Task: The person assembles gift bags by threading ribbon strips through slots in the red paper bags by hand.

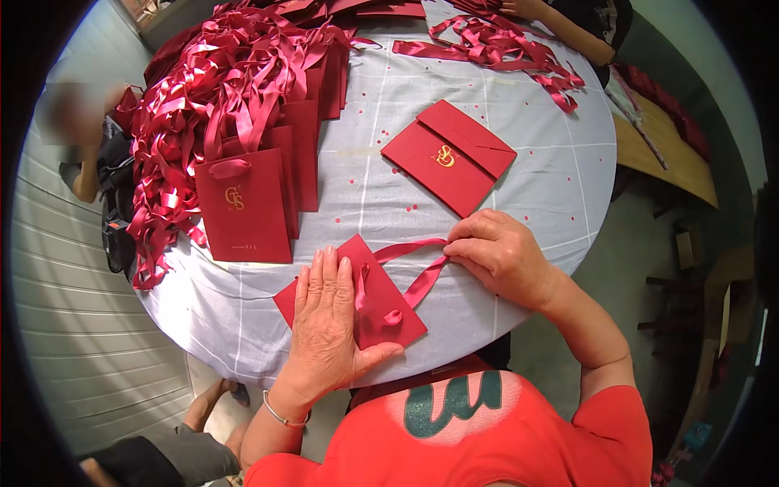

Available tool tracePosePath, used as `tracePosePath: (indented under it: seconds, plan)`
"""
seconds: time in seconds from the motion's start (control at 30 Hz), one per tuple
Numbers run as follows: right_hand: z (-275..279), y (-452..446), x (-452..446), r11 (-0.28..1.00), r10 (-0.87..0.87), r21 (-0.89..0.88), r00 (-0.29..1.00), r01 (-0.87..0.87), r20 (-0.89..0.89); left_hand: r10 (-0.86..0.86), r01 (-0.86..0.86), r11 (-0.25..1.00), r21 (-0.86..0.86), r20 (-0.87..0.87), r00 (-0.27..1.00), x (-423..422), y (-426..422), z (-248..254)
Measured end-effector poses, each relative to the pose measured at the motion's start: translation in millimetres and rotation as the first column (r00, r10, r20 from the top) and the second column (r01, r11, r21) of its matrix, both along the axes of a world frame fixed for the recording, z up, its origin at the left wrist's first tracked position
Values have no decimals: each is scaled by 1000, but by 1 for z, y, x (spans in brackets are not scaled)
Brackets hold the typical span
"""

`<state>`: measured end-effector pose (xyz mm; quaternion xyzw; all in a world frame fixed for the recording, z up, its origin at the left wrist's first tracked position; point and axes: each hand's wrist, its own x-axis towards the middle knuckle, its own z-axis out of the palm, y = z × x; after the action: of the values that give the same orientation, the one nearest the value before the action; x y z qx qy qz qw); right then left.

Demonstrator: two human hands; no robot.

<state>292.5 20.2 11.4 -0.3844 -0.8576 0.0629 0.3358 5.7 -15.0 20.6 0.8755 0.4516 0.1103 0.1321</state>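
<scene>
A red paper gift bag (pixel 385 296) lies flat on the table near its front edge. My left hand (pixel 323 312) presses down on it, fingers stretched out and palm flat. From the bag's top a dark pink ribbon handle (pixel 427 280) runs to the right. The far end of that ribbon is pinched between the fingers of my right hand (pixel 499 250), held just off the bag. Another ribbon loop lies on the bag beside my left fingers. Beyond my right hand rests a folded red bag (pixel 449 157) with gold lettering.
Red bags with ribbon handles (pixel 245 207) stand packed at the left. Loose ribbons (pixel 503 53) lie at the back right, near another person's arm (pixel 568 32). A white cloth (pixel 357 183) with small red dots covers the round table. Other people are at the left.
</scene>
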Motion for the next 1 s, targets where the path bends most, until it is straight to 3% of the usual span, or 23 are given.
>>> tracePosePath:
  seconds: [0.53,0.67,1.0]
  plan:
    - [2,12,10,991,132,-19,991,-131,33,21,-23,1000,-15,-98,995,0,1,-3]
    - [4,25,19,991,95,86,987,-106,128,-1,3,1000,17,-123,992,-1,-1,-5]
    - [2,29,29,990,114,65,985,-123,126,-4,7,1000,25,-106,994,-3,-2,-7]
